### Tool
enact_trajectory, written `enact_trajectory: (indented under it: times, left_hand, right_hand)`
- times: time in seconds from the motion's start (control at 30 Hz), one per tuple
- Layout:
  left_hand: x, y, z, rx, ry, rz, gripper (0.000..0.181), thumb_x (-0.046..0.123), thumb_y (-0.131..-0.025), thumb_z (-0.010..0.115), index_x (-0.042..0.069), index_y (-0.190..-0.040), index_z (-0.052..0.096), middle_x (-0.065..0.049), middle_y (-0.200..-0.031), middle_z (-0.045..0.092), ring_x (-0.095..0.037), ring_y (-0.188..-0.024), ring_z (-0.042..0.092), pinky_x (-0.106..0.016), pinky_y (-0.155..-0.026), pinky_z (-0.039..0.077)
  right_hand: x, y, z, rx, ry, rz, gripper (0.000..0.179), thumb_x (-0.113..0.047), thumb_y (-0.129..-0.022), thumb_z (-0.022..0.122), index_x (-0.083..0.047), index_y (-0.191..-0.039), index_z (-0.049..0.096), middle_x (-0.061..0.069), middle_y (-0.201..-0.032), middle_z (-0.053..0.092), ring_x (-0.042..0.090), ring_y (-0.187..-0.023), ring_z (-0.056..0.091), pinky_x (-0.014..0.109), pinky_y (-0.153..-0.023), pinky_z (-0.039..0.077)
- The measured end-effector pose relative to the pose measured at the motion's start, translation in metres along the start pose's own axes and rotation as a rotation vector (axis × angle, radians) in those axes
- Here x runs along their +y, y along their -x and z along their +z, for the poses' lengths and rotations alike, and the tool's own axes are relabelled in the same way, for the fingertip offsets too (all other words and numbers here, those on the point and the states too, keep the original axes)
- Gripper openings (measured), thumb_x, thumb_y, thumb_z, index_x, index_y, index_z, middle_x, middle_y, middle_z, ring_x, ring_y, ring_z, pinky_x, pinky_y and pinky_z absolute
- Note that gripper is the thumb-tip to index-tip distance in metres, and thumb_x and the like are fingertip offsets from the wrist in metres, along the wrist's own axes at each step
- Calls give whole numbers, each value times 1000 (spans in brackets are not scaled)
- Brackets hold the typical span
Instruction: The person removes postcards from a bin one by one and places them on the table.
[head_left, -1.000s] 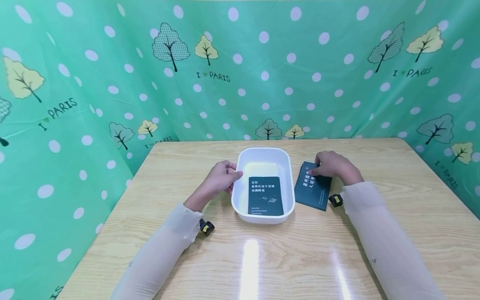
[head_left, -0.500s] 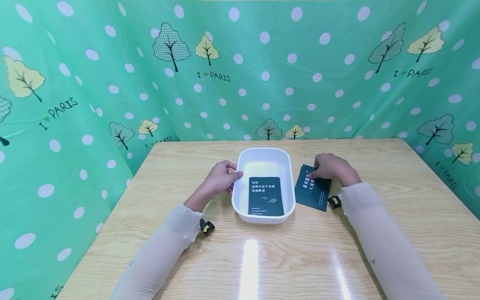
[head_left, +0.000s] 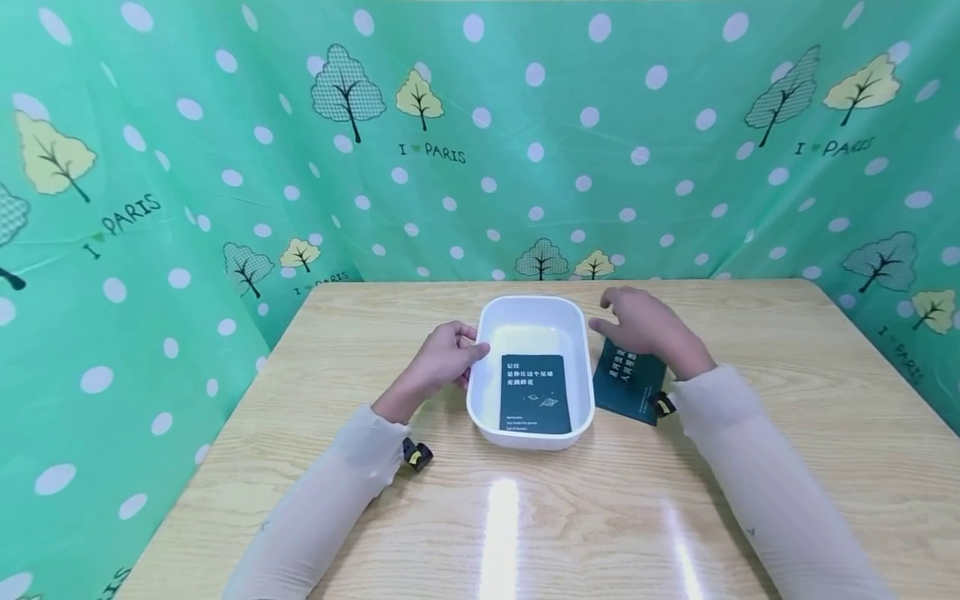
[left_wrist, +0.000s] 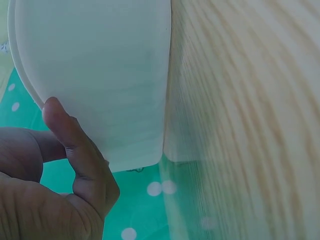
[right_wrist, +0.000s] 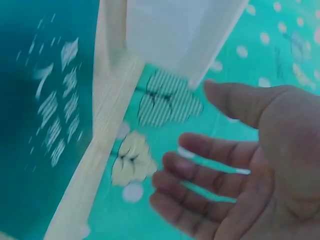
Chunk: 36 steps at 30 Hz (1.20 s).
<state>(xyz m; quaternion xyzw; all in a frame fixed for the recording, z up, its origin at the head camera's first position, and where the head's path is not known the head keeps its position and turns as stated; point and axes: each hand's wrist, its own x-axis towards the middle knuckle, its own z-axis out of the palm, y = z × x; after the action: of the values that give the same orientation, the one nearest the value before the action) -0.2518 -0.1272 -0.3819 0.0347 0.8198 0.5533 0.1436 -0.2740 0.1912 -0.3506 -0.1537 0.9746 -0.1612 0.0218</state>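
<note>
Head camera: above near side of table (head_left: 435,517), facing forward and down, farthest from work; takes in white box (head_left: 528,440), left hand (head_left: 444,358), right hand (head_left: 647,323), far curtain (head_left: 450,225). Left wrist camera: low, very near, picture turned sideways, facing along box's left outer wall toward curtain. Right wrist camera: also near, turned sideways, facing curtain past dark card (right_wrist: 35,160). Shared with head view: left hand in left wrist view, right hand and card in right; box and curtain in all three.

Basin (head_left: 532,310): on table (head_left: 420,533)
Inner card (head_left: 536,407): in basin
Outer card (head_left: 624,390): on table, right of basin
Curtain (head_left: 502,75): behind table
</note>
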Motion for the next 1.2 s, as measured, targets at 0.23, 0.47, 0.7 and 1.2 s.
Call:
enact_trajectory:
  times: [0.23, 0.47, 0.7, 1.2]
  left_hand:
    - [0, 2, 1, 3, 7, -8, 30, 13, -100, 67, -2, -122, 54, -17, -85, 65, -19, -52, 61, -34, -46, 57]
    - [-1, 3, 0, -2, 7, -18, 30, 13, -100, 67, -2, -123, 54, -16, -84, 65, -19, -53, 61, -34, -46, 58]
    - [1, 0, 0, -3, 7, -9, 29, 13, -100, 66, -2, -122, 54, -14, -83, 64, -18, -54, 61, -34, -47, 57]
    - [2, -1, 1, 3, -4, -20, 29, 14, -100, 67, -1, -122, 55, -13, -81, 63, -18, -53, 59, -31, -45, 56]
  right_hand:
    - [-36, -13, 14, 14, 19, -188, 52, -33, -99, 69, 6, -133, 61, 25, -129, 64, 39, -116, 62, 53, -97, 56]
    - [-60, -23, 25, -112, 107, -315, 55, -38, -97, 72, 1, -134, 63, 20, -128, 66, 33, -115, 62, 48, -98, 56]
    - [-78, -28, 31, -378, 227, -248, 86, -61, -85, 76, -6, -146, 54, 14, -130, 63, 27, -114, 59, 46, -103, 53]
    - [-83, -22, 46, -472, 276, -247, 105, -74, -71, 78, -6, -147, 51, 8, -124, 58, 24, -109, 53, 43, -99, 53]
